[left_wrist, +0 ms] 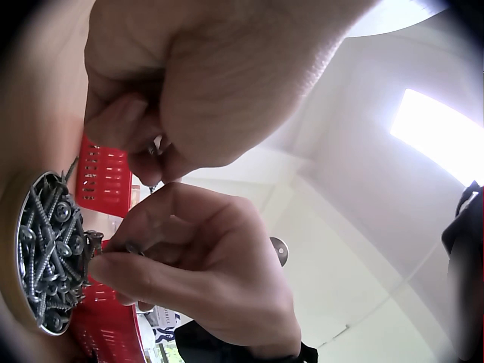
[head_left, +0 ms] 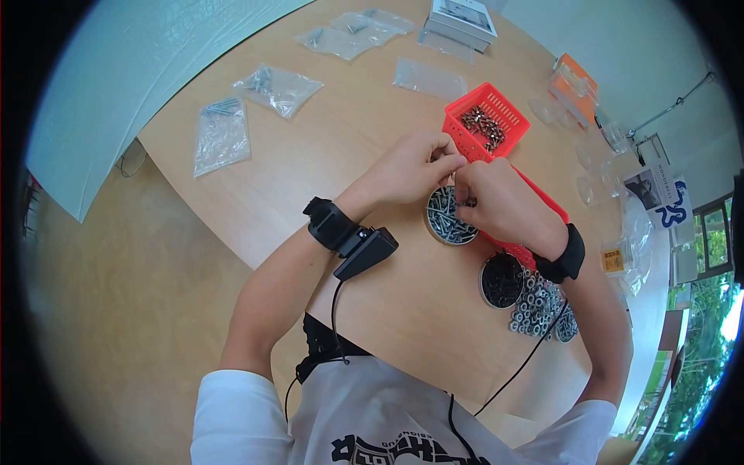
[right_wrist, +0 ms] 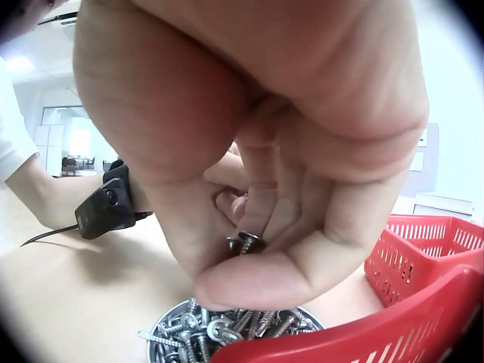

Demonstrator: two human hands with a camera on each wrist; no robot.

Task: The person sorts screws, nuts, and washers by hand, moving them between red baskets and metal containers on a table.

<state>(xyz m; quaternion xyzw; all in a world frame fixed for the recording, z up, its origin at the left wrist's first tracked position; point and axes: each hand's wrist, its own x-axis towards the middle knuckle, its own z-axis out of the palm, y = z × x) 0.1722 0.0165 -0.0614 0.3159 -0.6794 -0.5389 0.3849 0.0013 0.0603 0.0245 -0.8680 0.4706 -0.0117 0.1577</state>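
Over a round tin of silver screws [head_left: 443, 211], both hands meet with their fingertips close together. My left hand [head_left: 415, 169] pinches a small metal screw [left_wrist: 156, 145], mostly hidden by thumb and fingers. Curled fingers of my right hand [head_left: 508, 203] hold a couple of short screws [right_wrist: 246, 242], their heads showing above the fingertip in the right wrist view. Just beyond the hands sits a red basket [head_left: 515, 124] holding copper-toned screws [head_left: 482, 128]. A second red basket [head_left: 546, 198] lies partly hidden under the right hand and wrist.
Near the right forearm are a round container of black screws [head_left: 501, 280] and a cluster of metal nuts [head_left: 531, 306]. Clear bags of hardware [head_left: 222, 136] lie at the far left. A white box [head_left: 461, 23] stands at the back; a cable [head_left: 527, 360] crosses the near table.
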